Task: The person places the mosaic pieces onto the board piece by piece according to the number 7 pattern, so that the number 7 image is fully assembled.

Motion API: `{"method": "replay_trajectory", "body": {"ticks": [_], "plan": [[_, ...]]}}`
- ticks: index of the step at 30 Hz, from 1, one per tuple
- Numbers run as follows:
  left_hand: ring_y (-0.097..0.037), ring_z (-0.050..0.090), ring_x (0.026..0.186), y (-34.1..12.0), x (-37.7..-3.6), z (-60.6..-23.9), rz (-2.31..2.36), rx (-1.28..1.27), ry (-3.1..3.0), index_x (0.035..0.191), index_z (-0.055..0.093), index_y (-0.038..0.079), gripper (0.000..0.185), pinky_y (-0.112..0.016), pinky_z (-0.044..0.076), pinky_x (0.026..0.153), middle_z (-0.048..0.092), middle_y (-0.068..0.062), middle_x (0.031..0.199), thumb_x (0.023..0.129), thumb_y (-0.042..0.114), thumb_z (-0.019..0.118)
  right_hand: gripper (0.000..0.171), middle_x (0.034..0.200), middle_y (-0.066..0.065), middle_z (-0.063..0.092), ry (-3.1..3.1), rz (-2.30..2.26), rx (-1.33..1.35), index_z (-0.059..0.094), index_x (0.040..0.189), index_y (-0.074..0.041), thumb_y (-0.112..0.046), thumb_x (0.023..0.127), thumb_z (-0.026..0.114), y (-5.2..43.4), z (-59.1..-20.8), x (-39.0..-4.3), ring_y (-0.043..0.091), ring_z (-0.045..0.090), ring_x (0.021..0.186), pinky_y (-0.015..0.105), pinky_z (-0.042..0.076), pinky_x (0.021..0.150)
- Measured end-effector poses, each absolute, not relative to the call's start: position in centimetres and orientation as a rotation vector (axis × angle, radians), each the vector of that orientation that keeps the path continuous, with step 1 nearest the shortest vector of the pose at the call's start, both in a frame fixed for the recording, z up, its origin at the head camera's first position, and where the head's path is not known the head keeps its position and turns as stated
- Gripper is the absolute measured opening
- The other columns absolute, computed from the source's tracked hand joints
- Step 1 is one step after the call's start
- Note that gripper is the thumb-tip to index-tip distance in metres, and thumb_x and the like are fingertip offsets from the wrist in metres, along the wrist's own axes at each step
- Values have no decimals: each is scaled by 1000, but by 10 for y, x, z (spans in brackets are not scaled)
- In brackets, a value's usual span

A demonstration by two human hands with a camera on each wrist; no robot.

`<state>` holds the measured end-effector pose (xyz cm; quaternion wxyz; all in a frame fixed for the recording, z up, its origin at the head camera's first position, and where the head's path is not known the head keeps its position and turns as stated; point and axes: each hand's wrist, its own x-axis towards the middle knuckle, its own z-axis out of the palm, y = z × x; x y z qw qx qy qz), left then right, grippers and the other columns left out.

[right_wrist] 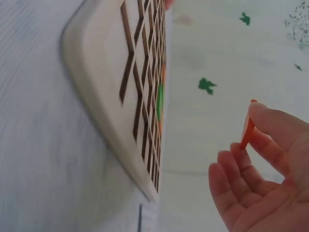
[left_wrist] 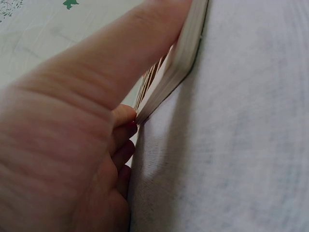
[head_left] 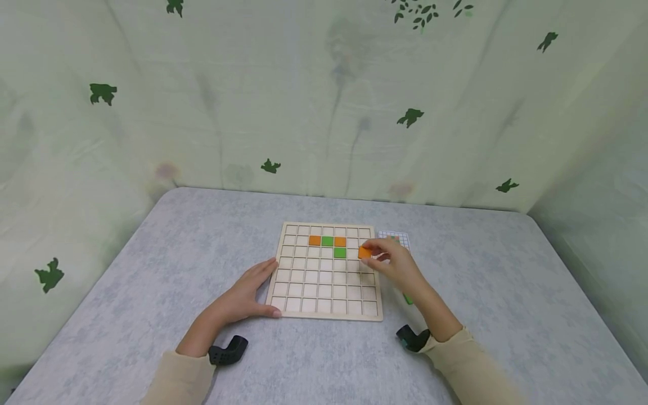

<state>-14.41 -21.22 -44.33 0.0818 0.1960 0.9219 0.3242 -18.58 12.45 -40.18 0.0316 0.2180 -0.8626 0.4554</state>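
A pale wooden grid board (head_left: 324, 292) lies flat on the grey table. Its second row holds an orange tile (head_left: 315, 241), a green tile (head_left: 327, 241) and another orange tile (head_left: 340, 241); a second green tile (head_left: 340, 252) sits just below that. My right hand (head_left: 370, 251) pinches an orange tile (head_left: 364, 252) between thumb and forefinger, just over the board's right column. In the right wrist view that orange tile (right_wrist: 247, 129) shows edge-on in my fingertips (right_wrist: 263, 113). My left hand (head_left: 255, 288) lies flat against the board's left edge, with its thumb (left_wrist: 145, 43) along the board's front rim (left_wrist: 186, 50).
A small white pattern card (head_left: 394, 237) lies just beyond the board's far right corner. A green piece (head_left: 408, 299) peeks out on the table under my right forearm. Light green cloth with dark green shapes (head_left: 103, 93) walls the table at back and sides.
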Motion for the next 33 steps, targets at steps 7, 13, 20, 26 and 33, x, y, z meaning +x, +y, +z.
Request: {"method": "replay_trajectory", "body": {"ticks": [7,13,20,26,33], "plan": [[-35,12,132,-211,-145,-443,970,581,2751,142,21,1,114,-53,17,102,17,-15,147,59,56,75,28,101,5,59,-2636,1505,695,64,107,-4,-11,81,67,99,-420,-195,20,54,87,30,48,74],[-35,12,132,-211,-144,-442,972,574,2745,142,21,1,113,-53,17,102,17,-15,147,59,55,76,26,96,3,58,-2640,1530,696,63,105,-4,-10,80,67,89,-436,-200,16,54,83,29,48,73],[-35,12,132,-212,-144,-442,974,569,2747,142,21,1,114,-53,17,102,17,-15,147,59,55,76,19,92,-2,56,-2749,1370,678,65,97,-9,-14,79,69,82,-443,-202,12,50,79,26,45,69],[-35,12,132,-213,-144,-443,979,574,2746,142,20,1,114,-53,17,102,17,-15,147,59,56,75,18,95,1,54,-2787,1294,696,67,97,-10,-13,79,70,79,-441,-201,13,47,79,28,42,70],[-35,12,132,-212,-145,-443,982,584,2744,142,20,1,114,-54,17,101,17,-15,147,59,57,75,31,101,1,56,-2780,1421,703,63,108,-7,-18,80,69,87,-433,-198,15,51,88,30,44,77]]}}
